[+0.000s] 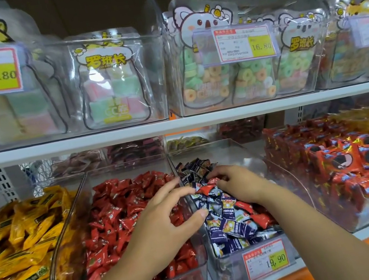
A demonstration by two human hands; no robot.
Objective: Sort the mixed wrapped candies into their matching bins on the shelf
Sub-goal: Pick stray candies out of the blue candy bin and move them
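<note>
A clear bin (237,153) on the lower shelf holds dark blue wrapped candies (230,230) mixed with a few red ones (261,219). Left of it stands a bin of red wrapped candies (118,214). My left hand (165,219) hovers over the divider between these two bins, fingers spread and loosely curved. Its fingertips reach a red candy (205,189) that lies on top of the blue pile. My right hand (239,183) rests in the blue bin, fingers curled around the same red candy from the right.
A bin of yellow wrapped candies (18,246) sits at the far left and a bin of red-and-black packs (353,160) at the right. A price tag (265,259) hangs on the blue bin's front. The upper shelf (175,123) carries clear boxes of bagged sweets.
</note>
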